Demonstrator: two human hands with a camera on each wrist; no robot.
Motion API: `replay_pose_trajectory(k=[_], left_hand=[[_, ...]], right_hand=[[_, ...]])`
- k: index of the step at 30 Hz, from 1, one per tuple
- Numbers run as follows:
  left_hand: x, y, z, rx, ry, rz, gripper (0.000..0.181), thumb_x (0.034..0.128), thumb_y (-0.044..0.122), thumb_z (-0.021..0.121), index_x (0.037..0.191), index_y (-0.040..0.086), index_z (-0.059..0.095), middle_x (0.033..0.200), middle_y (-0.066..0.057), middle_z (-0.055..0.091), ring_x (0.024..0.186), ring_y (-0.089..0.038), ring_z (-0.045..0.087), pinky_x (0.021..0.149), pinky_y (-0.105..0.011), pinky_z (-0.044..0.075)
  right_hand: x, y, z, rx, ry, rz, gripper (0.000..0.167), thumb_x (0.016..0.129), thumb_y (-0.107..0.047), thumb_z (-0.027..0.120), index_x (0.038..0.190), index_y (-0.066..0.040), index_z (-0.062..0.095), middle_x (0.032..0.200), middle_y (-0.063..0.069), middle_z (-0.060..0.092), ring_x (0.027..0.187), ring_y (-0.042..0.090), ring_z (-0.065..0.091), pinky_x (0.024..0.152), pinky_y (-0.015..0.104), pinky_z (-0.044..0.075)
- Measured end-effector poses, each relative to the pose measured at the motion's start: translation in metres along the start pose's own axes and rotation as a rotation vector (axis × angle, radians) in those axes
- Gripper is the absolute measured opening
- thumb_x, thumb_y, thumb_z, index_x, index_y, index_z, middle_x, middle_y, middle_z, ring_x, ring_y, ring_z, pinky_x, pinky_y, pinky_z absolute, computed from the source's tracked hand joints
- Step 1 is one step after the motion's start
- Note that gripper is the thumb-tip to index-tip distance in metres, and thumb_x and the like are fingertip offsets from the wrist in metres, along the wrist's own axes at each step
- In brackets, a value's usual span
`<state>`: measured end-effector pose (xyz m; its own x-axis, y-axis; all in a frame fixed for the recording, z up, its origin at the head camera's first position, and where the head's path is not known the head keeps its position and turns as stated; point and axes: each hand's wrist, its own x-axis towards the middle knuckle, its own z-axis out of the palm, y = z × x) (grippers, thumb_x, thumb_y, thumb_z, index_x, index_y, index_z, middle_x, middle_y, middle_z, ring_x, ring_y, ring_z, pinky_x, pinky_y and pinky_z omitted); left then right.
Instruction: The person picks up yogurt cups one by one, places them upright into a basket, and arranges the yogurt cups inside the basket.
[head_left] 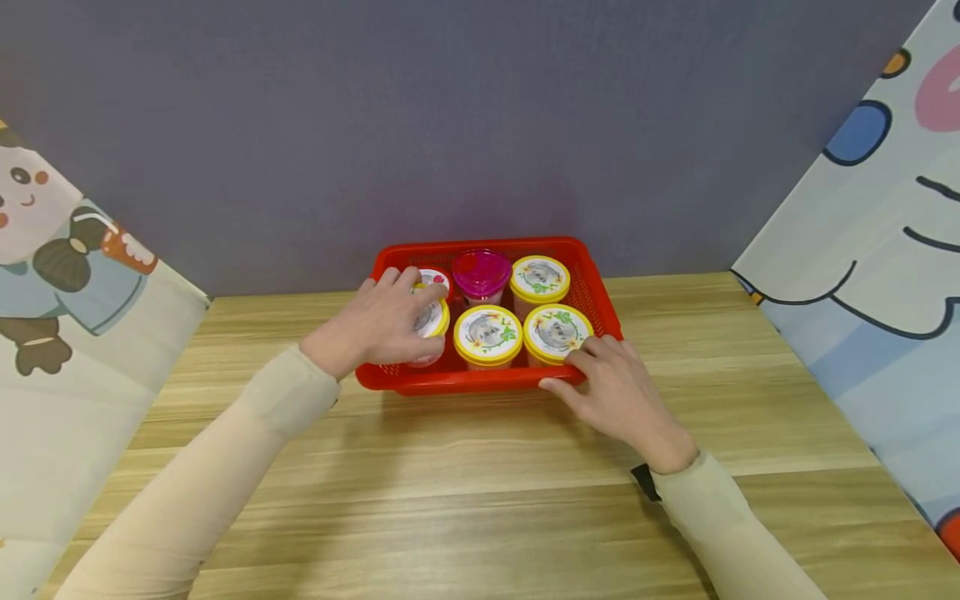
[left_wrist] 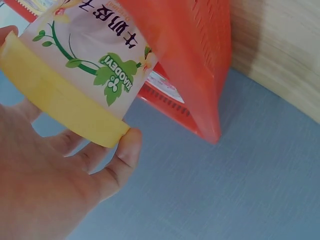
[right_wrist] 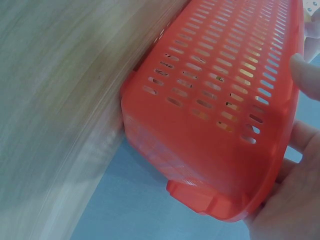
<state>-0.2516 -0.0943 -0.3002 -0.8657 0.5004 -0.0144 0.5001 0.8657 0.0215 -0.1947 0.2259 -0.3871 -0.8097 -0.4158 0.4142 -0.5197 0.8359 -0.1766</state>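
Note:
My left hand grips a clear plastic tub by its yellow lid, fingers and thumb spread round the edge. This tub has Chinese lettering and a green leaf print. It is at the left front corner of a red slotted plastic basket; whether it touches the basket's floor I cannot tell. My right hand holds the basket's front rim near the right corner, thumb outside and fingers over the edge. Right beside those fingers sits another yellow-lidded tub. The right wrist view shows the basket's slotted wall.
More tubs stand in the basket: a yellow-lidded one at front middle, one at back right, a magenta-lidded container and a red-rimmed lid. Behind the wooden table rises a grey panel; cartoon-printed panels flank both sides.

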Motion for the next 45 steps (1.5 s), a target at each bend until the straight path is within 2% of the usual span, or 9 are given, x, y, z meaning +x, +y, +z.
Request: replay_pose_trajectory(k=[6,11,18,22,33,45], left_hand=[[0.002,-0.001,0.006,-0.014,-0.032,0.004,0.078,0.0784,0.046,0.058,0.151,0.019,0.048,0.140,-0.013,0.045,0.114,-0.032,0.043,0.088,-0.052,0.042],[0.004,-0.002,0.011,-0.029,-0.047,-0.001,0.076,0.0785,0.046,0.059,0.149,0.020,0.050,0.141,-0.014,0.045,0.116,-0.033,0.044,0.090,-0.054,0.042],[0.007,-0.002,0.020,-0.069,-0.110,-0.031,0.075,0.0812,0.048,0.063,0.150,0.020,0.050,0.150,-0.016,0.040,0.135,-0.038,0.037,0.105,-0.066,0.035],[0.009,-0.002,0.025,-0.068,-0.134,-0.035,0.075,0.0830,0.049,0.063,0.150,0.021,0.049,0.155,-0.018,0.037,0.142,-0.040,0.031,0.107,-0.068,0.033],[0.010,-0.002,0.029,-0.046,-0.142,-0.027,0.074,0.0834,0.052,0.063,0.149,0.021,0.050,0.152,-0.019,0.039,0.139,-0.040,0.035,0.106,-0.067,0.035],[0.012,-0.001,0.032,-0.069,-0.199,-0.061,0.078,0.0859,0.054,0.063,0.155,0.021,0.045,0.156,-0.020,0.037,0.145,-0.047,0.030,0.111,-0.068,0.030]], right_hand=[[0.000,0.000,0.001,0.004,0.012,-0.005,0.047,0.084,-0.050,0.079,0.098,-0.005,0.076,0.097,0.009,0.065,0.084,0.027,0.053,0.075,0.039,0.037],[0.000,0.000,0.002,0.006,0.009,-0.004,0.047,0.085,-0.050,0.078,0.098,-0.005,0.076,0.097,0.009,0.065,0.084,0.027,0.053,0.076,0.039,0.037],[-0.001,-0.001,0.000,0.010,-0.005,0.003,0.046,0.085,-0.049,0.078,0.099,-0.006,0.076,0.097,0.008,0.065,0.085,0.026,0.052,0.077,0.039,0.038],[-0.001,-0.001,0.000,0.007,0.001,-0.002,0.045,0.085,-0.049,0.078,0.098,-0.005,0.076,0.096,0.008,0.065,0.085,0.027,0.053,0.077,0.040,0.038],[0.000,-0.001,0.001,0.012,0.011,0.002,0.046,0.085,-0.049,0.079,0.097,-0.005,0.076,0.096,0.008,0.065,0.084,0.027,0.052,0.076,0.039,0.038],[0.000,0.000,0.000,0.007,0.006,-0.004,0.045,0.084,-0.047,0.079,0.098,-0.005,0.076,0.098,0.009,0.065,0.085,0.028,0.053,0.077,0.040,0.038]])
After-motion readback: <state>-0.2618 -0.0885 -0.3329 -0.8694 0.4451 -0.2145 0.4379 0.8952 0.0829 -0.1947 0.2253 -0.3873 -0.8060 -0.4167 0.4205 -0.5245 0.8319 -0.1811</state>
